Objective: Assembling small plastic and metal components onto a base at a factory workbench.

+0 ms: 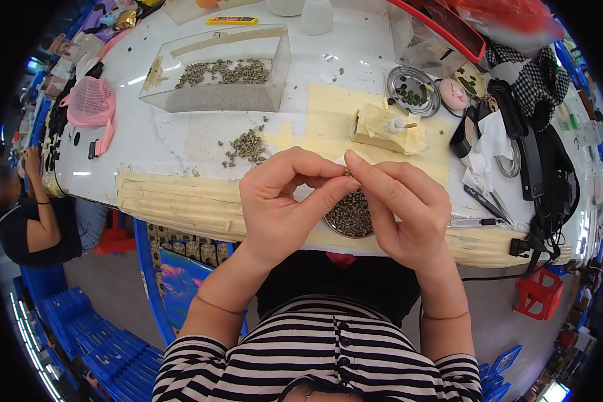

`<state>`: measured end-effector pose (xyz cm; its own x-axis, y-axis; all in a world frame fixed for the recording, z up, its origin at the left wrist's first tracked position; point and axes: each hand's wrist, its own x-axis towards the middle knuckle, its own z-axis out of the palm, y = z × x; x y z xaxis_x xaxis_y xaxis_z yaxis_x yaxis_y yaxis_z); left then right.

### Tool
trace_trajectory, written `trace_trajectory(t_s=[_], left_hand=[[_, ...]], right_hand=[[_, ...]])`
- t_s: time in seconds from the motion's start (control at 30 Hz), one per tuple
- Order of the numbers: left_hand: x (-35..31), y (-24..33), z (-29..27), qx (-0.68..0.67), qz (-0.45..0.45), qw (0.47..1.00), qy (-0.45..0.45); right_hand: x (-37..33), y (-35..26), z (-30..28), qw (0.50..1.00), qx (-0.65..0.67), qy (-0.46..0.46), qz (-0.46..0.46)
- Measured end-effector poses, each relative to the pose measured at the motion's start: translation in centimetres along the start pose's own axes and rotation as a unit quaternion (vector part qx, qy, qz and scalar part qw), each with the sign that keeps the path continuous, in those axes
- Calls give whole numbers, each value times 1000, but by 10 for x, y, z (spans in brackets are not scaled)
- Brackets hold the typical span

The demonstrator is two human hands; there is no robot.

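Note:
My left hand [278,197] and my right hand [409,204] meet fingertip to fingertip over the near edge of the table. Pinched between them is a small metal part [348,172], too tiny to make out in detail. Right below, partly hidden by my fingers, a round dish [350,236] holds many small silvery metal parts [348,213]. A loose pile of similar small parts [246,146] lies beyond my left hand. Past my right hand stands a block wrapped in cream tape [375,130], with a white peg on it.
A clear plastic box [214,100] with metal parts stands at the far left. Farther right are a round tin of dark green pieces [412,94], tweezers [482,201], black straps [509,110] and a red-edged phone [449,27]. Another person [37,224] sits at left.

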<state>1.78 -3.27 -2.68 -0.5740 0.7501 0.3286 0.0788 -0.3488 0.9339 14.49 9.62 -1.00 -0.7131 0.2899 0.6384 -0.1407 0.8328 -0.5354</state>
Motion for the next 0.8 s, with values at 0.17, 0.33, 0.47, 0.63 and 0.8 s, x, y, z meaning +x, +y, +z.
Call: trace_trajectory(t_s=[0.17, 0.33, 0.47, 0.63, 0.8], left_hand=[[0, 0, 1, 14, 6, 1000, 2], [0, 2, 1, 61, 34, 998, -8], [0, -2, 4, 32, 19, 998, 45], [2, 0, 7, 97, 60, 991, 65], [2, 0, 6, 138, 95, 985, 43]], right_hand=[[0, 0, -1, 1000, -4, -10, 8], [0, -1, 1, 1000, 10, 6, 23], [0, -1, 0, 1000, 20, -1, 18], [0, 1, 0, 999, -16, -23, 16], [1, 1, 1, 999, -36, 1, -1]])
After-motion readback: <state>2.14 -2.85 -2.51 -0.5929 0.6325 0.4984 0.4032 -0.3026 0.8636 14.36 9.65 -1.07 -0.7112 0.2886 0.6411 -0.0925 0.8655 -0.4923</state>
